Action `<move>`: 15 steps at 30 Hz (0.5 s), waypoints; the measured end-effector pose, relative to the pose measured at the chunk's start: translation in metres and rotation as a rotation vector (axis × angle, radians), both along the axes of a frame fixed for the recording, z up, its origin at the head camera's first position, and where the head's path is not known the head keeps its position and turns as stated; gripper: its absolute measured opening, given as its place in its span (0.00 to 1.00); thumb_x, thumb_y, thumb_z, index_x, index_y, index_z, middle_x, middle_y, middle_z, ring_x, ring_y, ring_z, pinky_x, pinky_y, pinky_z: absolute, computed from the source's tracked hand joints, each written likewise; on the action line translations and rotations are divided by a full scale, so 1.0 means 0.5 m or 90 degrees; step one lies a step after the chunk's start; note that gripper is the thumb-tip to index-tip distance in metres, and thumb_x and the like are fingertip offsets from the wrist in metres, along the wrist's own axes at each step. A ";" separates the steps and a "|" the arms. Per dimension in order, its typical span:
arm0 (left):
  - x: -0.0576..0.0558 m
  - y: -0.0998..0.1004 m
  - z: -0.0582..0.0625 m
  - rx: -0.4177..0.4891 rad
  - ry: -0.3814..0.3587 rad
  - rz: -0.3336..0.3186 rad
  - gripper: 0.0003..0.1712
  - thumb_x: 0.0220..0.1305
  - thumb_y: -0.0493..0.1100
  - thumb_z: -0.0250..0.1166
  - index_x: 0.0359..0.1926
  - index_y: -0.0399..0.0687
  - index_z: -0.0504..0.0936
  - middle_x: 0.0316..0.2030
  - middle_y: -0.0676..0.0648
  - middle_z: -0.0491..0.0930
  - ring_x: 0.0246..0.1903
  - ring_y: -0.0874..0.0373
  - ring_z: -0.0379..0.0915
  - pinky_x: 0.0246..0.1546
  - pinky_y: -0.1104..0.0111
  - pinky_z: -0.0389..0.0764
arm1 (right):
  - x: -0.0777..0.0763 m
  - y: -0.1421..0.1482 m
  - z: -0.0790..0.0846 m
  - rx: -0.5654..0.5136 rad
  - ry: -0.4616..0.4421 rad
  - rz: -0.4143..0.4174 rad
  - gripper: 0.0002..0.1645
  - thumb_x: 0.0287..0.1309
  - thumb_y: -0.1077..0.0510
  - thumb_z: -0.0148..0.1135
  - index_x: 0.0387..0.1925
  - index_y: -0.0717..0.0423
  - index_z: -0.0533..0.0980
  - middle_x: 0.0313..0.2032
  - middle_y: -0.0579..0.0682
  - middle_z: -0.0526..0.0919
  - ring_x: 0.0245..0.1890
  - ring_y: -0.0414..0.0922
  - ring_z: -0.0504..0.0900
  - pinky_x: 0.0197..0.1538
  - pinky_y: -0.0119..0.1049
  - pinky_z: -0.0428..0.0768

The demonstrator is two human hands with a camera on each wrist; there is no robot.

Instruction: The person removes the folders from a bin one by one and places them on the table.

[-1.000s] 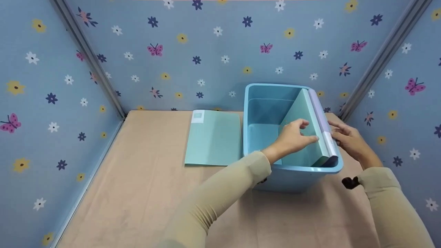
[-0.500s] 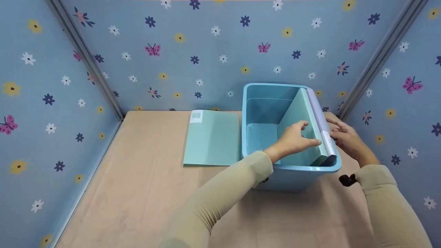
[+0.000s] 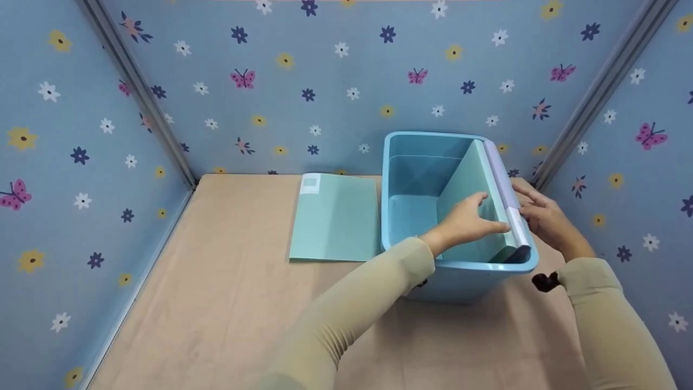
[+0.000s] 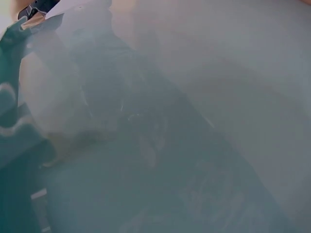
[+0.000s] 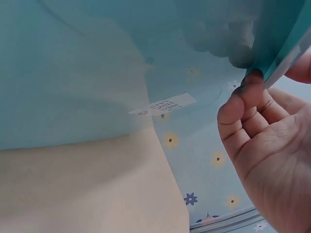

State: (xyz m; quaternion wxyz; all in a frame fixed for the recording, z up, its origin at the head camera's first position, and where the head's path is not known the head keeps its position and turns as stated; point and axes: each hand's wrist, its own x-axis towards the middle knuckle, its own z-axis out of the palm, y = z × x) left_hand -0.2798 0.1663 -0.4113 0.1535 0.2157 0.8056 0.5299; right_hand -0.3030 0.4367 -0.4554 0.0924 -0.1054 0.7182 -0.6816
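A blue plastic storage bin (image 3: 455, 281) stands at the right of the table. Inside it, a mint-green folder (image 3: 471, 200) and a lilac folder (image 3: 501, 179) stand upright side by side against its right wall. My left hand (image 3: 465, 222) reaches over the bin, thumb at the green folder's top edge, fingers spread and bent beside its face. My right hand (image 3: 549, 219) is at the bin's right side; in the right wrist view its curled fingers (image 5: 243, 102) grip the rim from outside. The left wrist view shows only a blurred bluish-green surface (image 4: 160, 145).
Another mint-green folder (image 3: 335, 222) with a white label lies flat on the beige table (image 3: 233, 303), just left of the bin. Blue flowered panels (image 3: 325, 81) stand at the back and both sides.
My left hand has shifted slightly right and toward me, its thumb moving along to the green folder's top edge. The right hand, bin and folders stay about where they were.
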 end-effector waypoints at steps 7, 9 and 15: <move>-0.008 0.011 0.003 -0.009 0.001 -0.004 0.54 0.68 0.57 0.76 0.86 0.49 0.60 0.82 0.51 0.66 0.78 0.59 0.66 0.76 0.61 0.74 | 0.002 -0.001 0.001 0.005 0.008 0.012 0.40 0.83 0.63 0.50 0.88 0.57 0.51 0.48 0.43 0.89 0.44 0.39 0.91 0.51 0.32 0.90; -0.010 0.015 0.003 -0.016 0.003 -0.010 0.55 0.67 0.59 0.76 0.86 0.48 0.59 0.82 0.51 0.65 0.78 0.59 0.66 0.76 0.62 0.73 | 0.003 -0.001 0.000 -0.007 0.006 0.015 0.40 0.83 0.64 0.50 0.88 0.60 0.49 0.45 0.45 0.89 0.42 0.39 0.91 0.49 0.32 0.90; -0.015 0.021 0.001 -0.042 0.014 -0.034 0.58 0.67 0.62 0.76 0.87 0.49 0.57 0.83 0.52 0.64 0.77 0.60 0.65 0.77 0.62 0.72 | 0.004 0.001 -0.004 -0.014 0.001 0.007 0.38 0.83 0.65 0.49 0.87 0.54 0.55 0.44 0.44 0.90 0.41 0.39 0.91 0.50 0.31 0.90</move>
